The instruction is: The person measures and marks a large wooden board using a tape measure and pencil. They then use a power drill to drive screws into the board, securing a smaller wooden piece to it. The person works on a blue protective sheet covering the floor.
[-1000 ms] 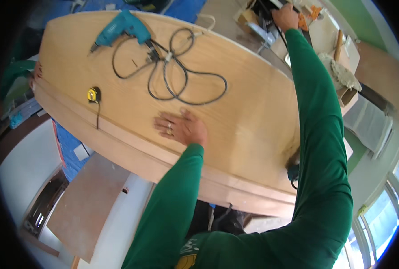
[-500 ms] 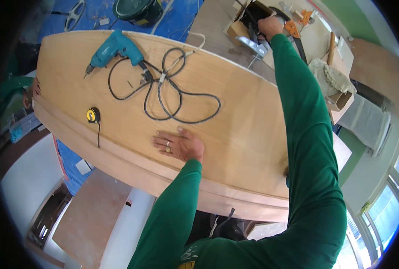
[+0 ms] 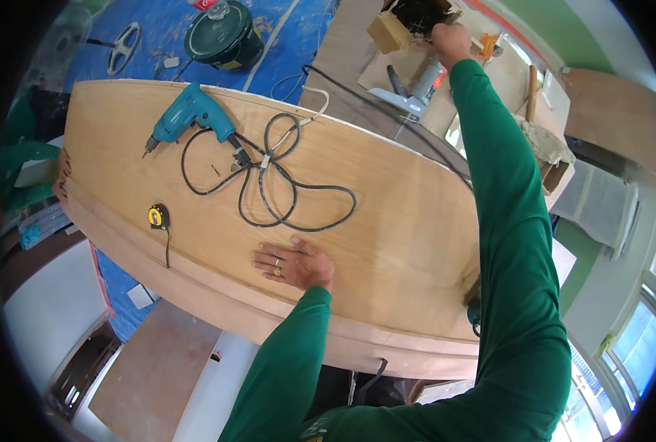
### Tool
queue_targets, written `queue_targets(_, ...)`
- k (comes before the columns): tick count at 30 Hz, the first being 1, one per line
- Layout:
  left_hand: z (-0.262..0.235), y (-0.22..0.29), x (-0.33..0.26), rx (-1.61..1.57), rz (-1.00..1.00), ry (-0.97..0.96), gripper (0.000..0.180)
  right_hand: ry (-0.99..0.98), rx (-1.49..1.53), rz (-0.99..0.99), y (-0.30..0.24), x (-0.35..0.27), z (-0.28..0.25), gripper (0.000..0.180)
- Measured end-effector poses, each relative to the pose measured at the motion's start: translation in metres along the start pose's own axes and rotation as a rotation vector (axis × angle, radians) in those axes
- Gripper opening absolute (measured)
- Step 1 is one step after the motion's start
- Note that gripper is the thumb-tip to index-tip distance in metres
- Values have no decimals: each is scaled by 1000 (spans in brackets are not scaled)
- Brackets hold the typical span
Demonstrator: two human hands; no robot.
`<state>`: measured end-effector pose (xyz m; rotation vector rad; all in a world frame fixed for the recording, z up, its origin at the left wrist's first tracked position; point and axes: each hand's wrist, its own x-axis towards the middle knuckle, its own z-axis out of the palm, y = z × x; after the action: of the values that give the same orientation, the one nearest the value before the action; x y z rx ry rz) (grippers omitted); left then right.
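Note:
My left hand (image 3: pixel 295 267) lies flat, fingers spread, on a large light wooden panel (image 3: pixel 401 243); a ring shows on one finger. At the far right, my outstretched right hand (image 3: pixel 451 43) has its fingers curled at the edge of an open cardboard box (image 3: pixel 389 32) with dark contents. What those fingers grip is hidden. Just nearer than the box lies a grey tool with a black handle (image 3: pixel 420 88). A teal corded drill (image 3: pixel 189 114) rests on the panel, its black cord (image 3: pixel 291 188) looped beside it. A yellow and black tape measure (image 3: pixel 158 216) sits further left.
Another person's hands (image 3: pixel 62 173) are at the panel's left end. A black lidded bucket (image 3: pixel 225 40) stands on blue sheeting beyond the panel. A black cable (image 3: pixel 387 107) crosses by the far edge. A wooden handle (image 3: pixel 532 94) and rumpled cloth (image 3: pixel 552 144) lie right of my arm.
My right hand has shifted slightly right at the box, exposing more of the box and the grey tool. A black cable now stretches across the far edge. My left hand stays flat; the view has tilted.

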<state>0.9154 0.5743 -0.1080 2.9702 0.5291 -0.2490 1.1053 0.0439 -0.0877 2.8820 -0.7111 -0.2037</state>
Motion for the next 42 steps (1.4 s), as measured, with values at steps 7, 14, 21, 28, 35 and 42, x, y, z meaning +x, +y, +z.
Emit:
queue_targets(7, 22, -17, 3, 94, 38, 65, 89, 119, 288, -136, 33, -54, -67, 43)
queue_targets(14, 12, -11, 15, 52, 39, 45, 92, -236, 1207, -105, -1, -245, -119, 36)
queue_targets(21, 15, -15, 5, -65, 53, 86, 90, -775, 676, -442, -82, -403, -118, 41)
queue_targets(28, 12, -13, 3, -192, 113, 94, 90, -484, 447, -425, -98, -484, -91, 44)
queue_targets(35, 18, -20, 5, -220, 138, 107, 90, -163, 790, -72, -73, -585, -138, 23)
queue_targets(42, -21, -59, -1, -543, 312, -174, 103, 90, 405, -109, -197, -665, -87, 42)
